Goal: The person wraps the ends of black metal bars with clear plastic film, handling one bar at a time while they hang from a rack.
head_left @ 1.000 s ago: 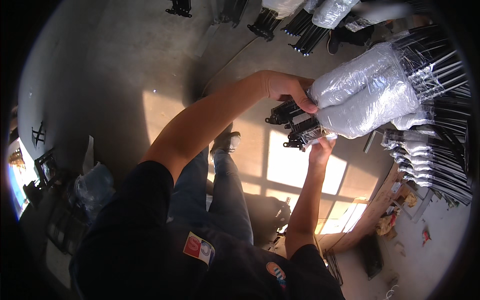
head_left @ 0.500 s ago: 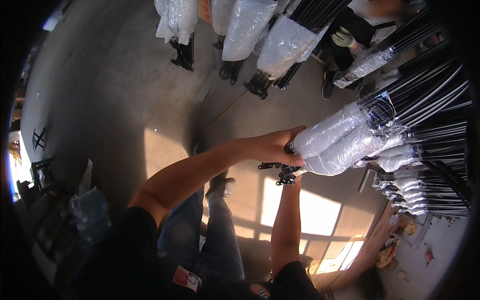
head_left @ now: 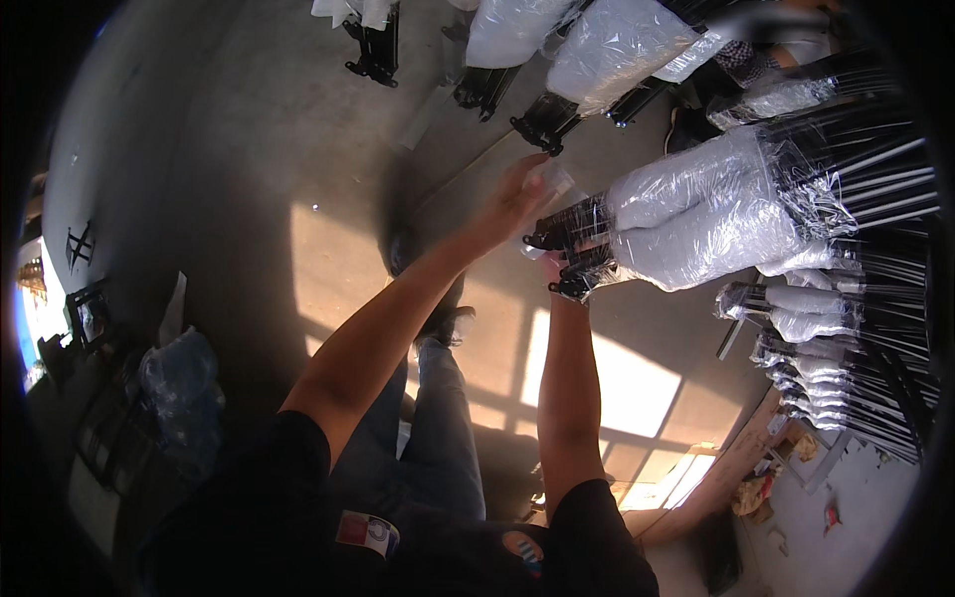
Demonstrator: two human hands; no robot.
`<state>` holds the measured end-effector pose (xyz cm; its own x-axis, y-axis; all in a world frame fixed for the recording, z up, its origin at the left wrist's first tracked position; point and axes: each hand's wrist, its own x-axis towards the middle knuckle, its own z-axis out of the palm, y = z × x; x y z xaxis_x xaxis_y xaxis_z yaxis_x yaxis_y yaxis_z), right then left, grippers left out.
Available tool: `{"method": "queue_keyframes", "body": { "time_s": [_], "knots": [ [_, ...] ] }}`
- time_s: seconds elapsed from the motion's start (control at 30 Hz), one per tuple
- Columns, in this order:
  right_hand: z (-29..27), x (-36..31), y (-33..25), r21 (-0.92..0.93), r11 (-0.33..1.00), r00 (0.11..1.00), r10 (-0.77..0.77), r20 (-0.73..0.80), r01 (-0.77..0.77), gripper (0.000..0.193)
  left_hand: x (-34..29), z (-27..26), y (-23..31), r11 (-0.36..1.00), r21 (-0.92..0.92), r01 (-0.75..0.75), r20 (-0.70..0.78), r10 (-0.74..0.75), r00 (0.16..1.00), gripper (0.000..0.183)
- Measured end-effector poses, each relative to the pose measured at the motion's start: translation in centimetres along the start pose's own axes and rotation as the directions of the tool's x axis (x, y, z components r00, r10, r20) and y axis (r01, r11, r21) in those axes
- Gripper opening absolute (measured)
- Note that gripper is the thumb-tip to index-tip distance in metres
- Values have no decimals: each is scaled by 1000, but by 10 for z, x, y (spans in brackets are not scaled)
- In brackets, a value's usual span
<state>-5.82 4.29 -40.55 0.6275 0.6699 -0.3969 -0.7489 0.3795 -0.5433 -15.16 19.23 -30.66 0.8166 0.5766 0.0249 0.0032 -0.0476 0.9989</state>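
Left hand (head_left: 517, 194) is reaching up, fingers spread loosely, touching a small clear plastic piece (head_left: 553, 179). Right hand (head_left: 553, 267) is gripping the black metal ends (head_left: 575, 249) of a plastic-wrapped bundle (head_left: 706, 214) sticking out from the right. More wrapped bundles (head_left: 796, 308) are lying just beside it, others (head_left: 597, 50) are resting above on the concrete floor (head_left: 249, 149).

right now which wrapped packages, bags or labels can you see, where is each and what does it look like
Wrapped bundle: at the left hand and right hand; clear film over black metal parts.
Hanging wrapped bundles: top centre; whitish film, black ends.
Smaller wrapped pieces: stacked at right; clear film on black rods.
Plastic bag: lower left on the floor; crumpled, bluish clear.
Patch: on the dark shirt, bottom; small, white, red and blue.
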Motion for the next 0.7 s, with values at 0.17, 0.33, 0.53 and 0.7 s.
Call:
{"method": "queue_keyframes", "body": {
  "time_s": [0.17, 0.33, 0.53, 0.7],
  "knots": [
    [-29, 35, -19, -234, 933, 961, 269, -58, -275, 45, 27, -38, -14, 796, -141, 589, 451, -478, 754, 52],
    [48, -22, -56, -420, 899, 992, -102, 70, 122, 46, 44, -31, -28, 875, 70, 479, 305, -476, 825, 52],
    [128, -29, -84, -734, 663, 975, -222, -5, 147, 59, 70, -11, -45, 978, 18, 206, 255, -204, 945, 56],
    [126, -13, -99, -675, 700, 967, -243, 79, 232, 65, 89, -15, -73, 946, -183, 269, 270, -215, 939, 57]
  ]
}}
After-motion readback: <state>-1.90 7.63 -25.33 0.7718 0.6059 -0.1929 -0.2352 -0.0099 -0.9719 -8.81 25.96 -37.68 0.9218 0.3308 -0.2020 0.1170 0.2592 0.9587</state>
